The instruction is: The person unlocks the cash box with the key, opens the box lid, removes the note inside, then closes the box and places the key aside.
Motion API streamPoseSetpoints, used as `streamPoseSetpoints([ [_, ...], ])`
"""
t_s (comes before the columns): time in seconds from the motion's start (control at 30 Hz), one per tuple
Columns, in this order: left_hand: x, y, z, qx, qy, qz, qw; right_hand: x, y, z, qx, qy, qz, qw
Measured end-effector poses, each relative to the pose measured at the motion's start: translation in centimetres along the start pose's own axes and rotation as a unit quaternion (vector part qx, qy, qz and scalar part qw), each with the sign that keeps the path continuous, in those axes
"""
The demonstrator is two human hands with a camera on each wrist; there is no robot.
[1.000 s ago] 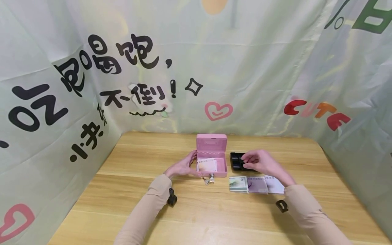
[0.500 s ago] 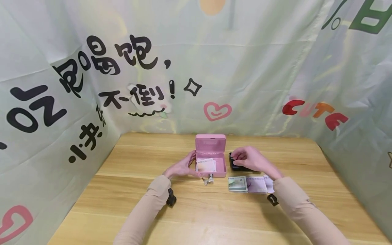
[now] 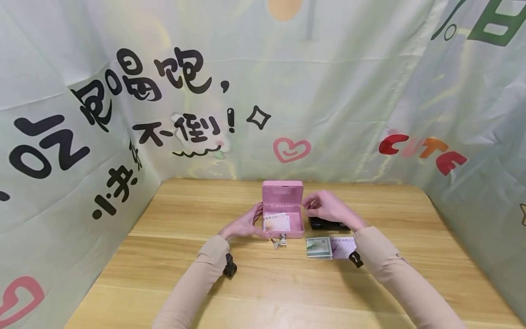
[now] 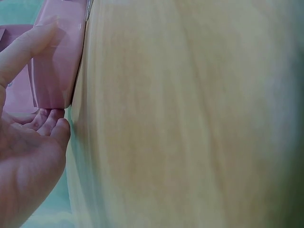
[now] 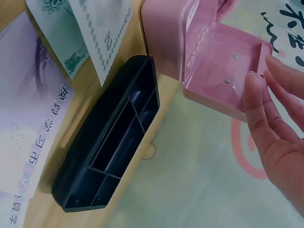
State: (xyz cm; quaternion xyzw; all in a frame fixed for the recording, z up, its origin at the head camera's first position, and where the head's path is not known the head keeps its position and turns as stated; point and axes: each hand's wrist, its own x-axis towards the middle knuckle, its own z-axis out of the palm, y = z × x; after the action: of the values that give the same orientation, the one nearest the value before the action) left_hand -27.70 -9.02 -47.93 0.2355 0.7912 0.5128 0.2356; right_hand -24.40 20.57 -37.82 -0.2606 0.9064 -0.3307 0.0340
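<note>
A pink cash box (image 3: 297,234) stands with its lid (image 3: 282,193) raised and several banknotes (image 3: 277,222) inside. My left hand (image 3: 245,224) grips its left side, the thumb lying along the front in the left wrist view. A lock (image 3: 283,239) and keys (image 3: 276,244) hang at the front of the box. My right hand (image 3: 328,207) is by the box's right side, fingers bent; in the right wrist view its fingertips overlap the lid's edge, with nothing seen between them. Below that hand lies a black compartment tray (image 5: 111,137), partly hidden in the head view.
Green notes (image 3: 318,247) and purple notes (image 3: 343,247) lie in a row in front of the tray, the right end hidden by the right wrist. The wooden table (image 3: 263,288) backs onto a printed cloth (image 3: 349,114), which also hangs at both sides.
My right hand has moved left from over the tray to the right side of the box. The left hand keeps its grip on the box.
</note>
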Motion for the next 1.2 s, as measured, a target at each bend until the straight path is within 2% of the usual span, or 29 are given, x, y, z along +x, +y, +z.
streamPoseSetpoints([
  [0.23, 0.1, 0.0, 0.1, -0.005, 0.0, 0.012, 0.9999, 1.5, 0.2, 0.4, -0.011, -0.019, -0.014, 1.0],
  [0.5, 0.0, 0.2, 0.1, -0.008, -0.001, 0.011, 0.9999, 3.0, 0.3, 0.8, -0.01, -0.037, -0.034, 0.999],
  [0.7, 0.0, 0.2, 0.0, -0.011, -0.008, 0.025, 0.9996, 4.2, 0.7, 1.2, 0.008, -0.055, -0.031, 0.998],
  [0.8, 0.0, 0.2, 0.0, -0.012, -0.01, 0.033, 0.9993, 4.7, 1.0, 1.3, 0.017, -0.062, -0.046, 0.997],
  [0.87, 0.0, 0.2, -0.1, -0.012, -0.01, 0.034, 0.9993, 5.1, 1.5, 1.5, 0.024, -0.066, -0.073, 0.995],
  [0.93, 0.0, 0.2, 0.0, -0.007, -0.01, 0.031, 0.9994, 5.3, 1.6, 1.7, 0.03, -0.075, -0.073, 0.994],
  [1.03, 0.0, 0.2, 0.0, 0.003, -0.007, 0.022, 0.9997, 5.8, 1.8, 2.5, 0.038, -0.092, -0.049, 0.994],
  [1.1, 0.0, 0.2, 0.0, 0.012, -0.004, 0.014, 0.9998, 5.9, 1.6, 2.9, 0.036, -0.101, -0.011, 0.994],
  [1.2, 0.0, 0.1, 0.0, 0.016, -0.002, 0.013, 0.9998, 6.2, 1.5, 3.5, 0.037, -0.111, 0.007, 0.993],
])
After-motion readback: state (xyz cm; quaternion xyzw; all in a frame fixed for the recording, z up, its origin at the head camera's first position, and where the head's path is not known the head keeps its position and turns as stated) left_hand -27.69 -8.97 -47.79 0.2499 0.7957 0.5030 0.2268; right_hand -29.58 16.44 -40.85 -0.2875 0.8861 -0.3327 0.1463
